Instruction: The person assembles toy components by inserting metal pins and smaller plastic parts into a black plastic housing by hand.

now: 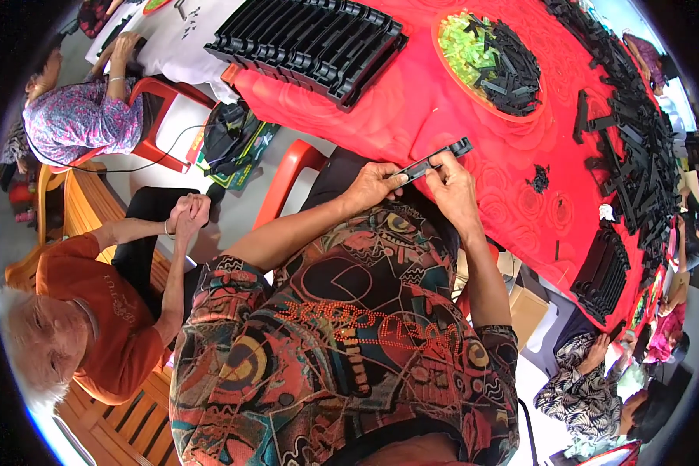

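At the edge of the red worktop [512, 155], the black strip [418, 171] is clamped in the grip of the left hand [374, 187] and right hand [452, 188], one end left protruding; studded lettering [365, 320] is borne by the shirt [326, 380]

- Where is the held strip [461, 147] sitting?
- It is spanning the left hand [374, 188] and the right hand [452, 190], at the near edge of the table [408, 116].
- Beyond that?
- A stack [307, 50] is standing ahead to the left; a plate [523, 119] is holding loose pieces [511, 74] right of that stack.
- And the right side?
- A heap of strips [638, 155] is lying along the table's right; a second stack [603, 272] is standing nearer.
- And the left?
- A chair [289, 175] is standing left of the left hand; another person [105, 311] is sitting farther left.
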Action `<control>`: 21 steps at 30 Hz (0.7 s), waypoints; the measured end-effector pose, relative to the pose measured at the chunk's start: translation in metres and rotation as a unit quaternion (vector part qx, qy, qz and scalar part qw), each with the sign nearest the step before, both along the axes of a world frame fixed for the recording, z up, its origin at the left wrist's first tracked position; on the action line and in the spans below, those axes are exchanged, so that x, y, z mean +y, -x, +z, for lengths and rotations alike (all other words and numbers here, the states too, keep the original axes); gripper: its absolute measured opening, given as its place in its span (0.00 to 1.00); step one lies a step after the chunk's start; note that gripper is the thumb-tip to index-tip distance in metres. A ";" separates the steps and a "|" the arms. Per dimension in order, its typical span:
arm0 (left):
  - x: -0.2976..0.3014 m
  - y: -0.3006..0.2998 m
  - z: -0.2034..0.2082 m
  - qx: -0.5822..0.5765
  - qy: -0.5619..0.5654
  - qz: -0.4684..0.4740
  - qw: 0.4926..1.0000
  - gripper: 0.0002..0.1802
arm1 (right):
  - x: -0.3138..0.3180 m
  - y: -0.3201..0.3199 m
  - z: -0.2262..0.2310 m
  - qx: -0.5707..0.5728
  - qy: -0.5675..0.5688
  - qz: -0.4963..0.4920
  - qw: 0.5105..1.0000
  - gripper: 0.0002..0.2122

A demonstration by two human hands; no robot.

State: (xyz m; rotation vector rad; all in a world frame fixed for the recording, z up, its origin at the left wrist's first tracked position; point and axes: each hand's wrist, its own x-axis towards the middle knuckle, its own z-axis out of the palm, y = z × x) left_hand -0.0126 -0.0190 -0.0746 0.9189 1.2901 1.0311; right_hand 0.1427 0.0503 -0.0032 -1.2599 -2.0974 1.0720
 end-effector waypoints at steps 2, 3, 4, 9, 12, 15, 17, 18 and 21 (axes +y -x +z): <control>0.000 -0.002 0.005 0.007 0.003 0.024 1.000 0.10 | -0.001 0.001 0.000 -0.010 -0.007 -0.007 1.000 0.04; 0.001 -0.003 0.007 0.014 0.004 0.046 0.999 0.10 | -0.002 0.002 0.000 -0.019 -0.028 -0.027 0.999 0.05; 0.001 -0.004 0.010 0.014 0.005 0.046 0.999 0.10 | -0.002 0.002 0.000 -0.029 -0.051 -0.047 0.997 0.06; 0.000 -0.007 0.012 0.084 -0.003 0.075 0.994 0.09 | -0.007 0.008 0.011 -0.152 -0.146 -0.033 0.977 0.09; 0.002 -0.008 0.008 0.093 -0.006 0.068 0.993 0.08 | -0.012 0.015 0.017 -0.200 -0.165 -0.030 0.965 0.09; 0.003 -0.008 0.002 0.043 0.000 0.063 0.997 0.08 | -0.012 0.015 0.012 -0.205 -0.171 -0.034 0.963 0.09; 0.004 -0.009 0.007 0.040 0.002 0.052 0.998 0.08 | -0.012 0.013 0.010 -0.125 -0.149 -0.053 0.980 0.07; 0.004 -0.009 0.009 0.037 0.004 0.042 0.998 0.08 | -0.011 0.012 0.008 -0.125 -0.148 -0.055 0.979 0.07; 0.005 -0.008 0.006 0.040 0.011 0.041 0.998 0.08 | -0.008 0.010 0.003 -0.092 -0.119 -0.079 0.985 0.06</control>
